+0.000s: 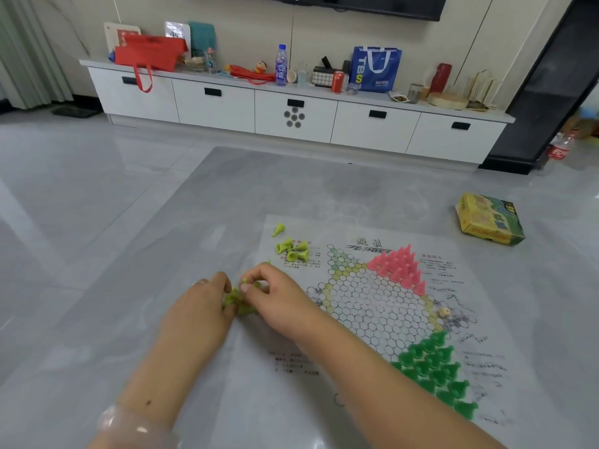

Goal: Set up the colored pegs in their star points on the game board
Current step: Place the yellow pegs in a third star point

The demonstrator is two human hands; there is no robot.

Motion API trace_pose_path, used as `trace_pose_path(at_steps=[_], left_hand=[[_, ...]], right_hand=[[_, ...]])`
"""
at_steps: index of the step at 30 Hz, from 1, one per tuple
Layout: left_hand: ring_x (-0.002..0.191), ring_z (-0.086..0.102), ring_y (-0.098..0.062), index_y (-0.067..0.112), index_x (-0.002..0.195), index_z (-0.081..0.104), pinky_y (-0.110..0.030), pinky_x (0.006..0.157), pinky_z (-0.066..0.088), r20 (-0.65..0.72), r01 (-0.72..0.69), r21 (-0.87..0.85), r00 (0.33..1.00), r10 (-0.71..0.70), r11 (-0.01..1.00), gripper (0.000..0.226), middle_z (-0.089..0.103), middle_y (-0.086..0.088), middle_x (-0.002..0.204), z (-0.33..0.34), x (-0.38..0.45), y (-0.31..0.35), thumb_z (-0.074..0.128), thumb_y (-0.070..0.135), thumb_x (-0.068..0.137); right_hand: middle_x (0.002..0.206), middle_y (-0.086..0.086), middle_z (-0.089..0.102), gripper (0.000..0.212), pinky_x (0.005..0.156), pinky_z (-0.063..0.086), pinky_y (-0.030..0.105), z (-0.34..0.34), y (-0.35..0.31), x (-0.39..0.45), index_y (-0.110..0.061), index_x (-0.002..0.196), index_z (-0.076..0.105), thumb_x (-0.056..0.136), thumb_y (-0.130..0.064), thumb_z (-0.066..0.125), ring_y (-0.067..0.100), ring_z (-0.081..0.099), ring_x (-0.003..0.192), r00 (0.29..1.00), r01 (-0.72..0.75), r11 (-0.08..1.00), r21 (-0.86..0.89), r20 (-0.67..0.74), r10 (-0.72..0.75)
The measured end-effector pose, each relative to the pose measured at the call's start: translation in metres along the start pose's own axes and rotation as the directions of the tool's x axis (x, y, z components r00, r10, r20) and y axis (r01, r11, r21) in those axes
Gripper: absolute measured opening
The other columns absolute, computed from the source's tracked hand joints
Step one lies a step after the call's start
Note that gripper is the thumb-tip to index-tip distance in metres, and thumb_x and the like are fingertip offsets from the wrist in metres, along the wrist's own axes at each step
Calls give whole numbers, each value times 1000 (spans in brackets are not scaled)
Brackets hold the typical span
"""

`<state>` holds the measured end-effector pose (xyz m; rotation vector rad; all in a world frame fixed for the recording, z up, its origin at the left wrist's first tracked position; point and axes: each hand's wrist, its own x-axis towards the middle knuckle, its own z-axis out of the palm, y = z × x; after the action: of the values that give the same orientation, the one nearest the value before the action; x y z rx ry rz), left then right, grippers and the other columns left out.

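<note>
Fingers [249, 288] of both hands are meeting over a small heap of lime pegs [238, 301] at centre frame, just left of the game board [366, 306]. Left hand [202, 306]: fingers curling into the heap, appearing to grip several pegs. Right hand [275, 291]: thumb and forefinger pinching one lime peg at the top of the heap.

Item, board: a printed sheet lying flat on the grey floor [97, 222], right of centre.

Item, pink pegs [400, 264]: standing upright, filling the star point at the upper part of the board. Judged done.

Item, dark green pegs [437, 371]: standing upright, filling the star point at lower right. Judged done.

Item, loose lime pegs [291, 247]: a handful lying on their sides at the board's upper-left corner, one more lying apart just above them. Not yet placed.

Progress, as a judgement: two colours are seated and the lime set is being gathered, none of it standing in a point so far. The star point at the board's upper left is showing bare circles; the rest of the left side is hidden behind the hands.

Item, yellow-green box [491, 223]: lying on the floor at right, well apart from the board. Contents cannot be seen.

Item, blue tote bag [376, 68]: standing on the white cabinet [291, 115] along the top of the frame. Contents cannot be seen.
</note>
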<state>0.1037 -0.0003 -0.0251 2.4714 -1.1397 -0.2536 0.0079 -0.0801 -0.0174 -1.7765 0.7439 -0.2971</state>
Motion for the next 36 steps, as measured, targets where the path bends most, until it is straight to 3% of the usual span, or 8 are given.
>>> trace_pose_path(at_steps=[5,9,14,17,20,23,27,36], left_hand=[[84,51,-25,16,93,51,-30,69,38,8,22,-12,1000,-22,1000,7,48,-3,90,1,0,3,47,20,88],[78,49,-24,18,86,50,-29,66,36,3,20,-79,1000,-20,997,2,46,-3,86,-2,0,2,50,18,88],[74,48,-21,18,83,51,-28,61,31,-43,17,-174,999,-25,985,6,48,-4,84,-8,0,-1,51,15,88],[66,43,-7,22,80,52,-14,53,29,-78,-9,-274,997,-13,962,11,49,-2,82,-10,3,1,54,13,86],[64,43,-1,28,72,54,-7,55,31,-51,-13,-430,999,-10,903,17,51,5,80,-11,5,4,59,17,85],[54,43,-5,26,73,61,-18,55,37,74,81,-707,996,-40,702,16,55,5,77,-12,5,5,60,15,85],[38,36,-2,10,81,61,-11,38,31,194,181,-881,981,-15,437,9,56,-5,77,-16,4,9,55,9,88],[37,36,-1,12,79,57,-12,37,31,142,143,-889,989,-34,436,15,60,-5,78,-18,0,13,50,11,92]], right_hand=[[108,6,63,5,83,50,36,-7,1,-3,-24,90,52,91,-27,48,23,61,97,1000,-16,997,74,9,16],[100,-8,60,7,77,50,27,-30,-8,-13,-28,85,55,90,-24,52,12,58,79,991,56,982,178,-129,-33],[86,-8,62,11,56,50,12,-61,-1,-34,-29,83,60,88,-20,55,4,60,70,882,150,969,196,-469,-42],[82,-8,64,14,65,52,18,-53,11,-36,-28,81,61,87,-16,56,2,62,67,894,125,987,98,-442,-69],[81,-15,63,18,67,43,6,-42,24,-31,-31,79,58,86,-15,59,-4,58,77,906,89,982,-165,-397,-149],[80,-17,60,12,65,39,5,-36,33,-22,-26,84,61,86,-15,59,-5,54,77,894,83,939,-333,-392,-218],[80,-17,55,8,64,37,4,-32,37,-14,-22,87,63,85,-16,59,-5,50,74,884,112,881,-459,-360,-299],[84,-16,50,7,64,35,5,-28,42,-15,-22,90,63,86,-21,59,-6,47,74,877,137,844,-519,-332,-347]])
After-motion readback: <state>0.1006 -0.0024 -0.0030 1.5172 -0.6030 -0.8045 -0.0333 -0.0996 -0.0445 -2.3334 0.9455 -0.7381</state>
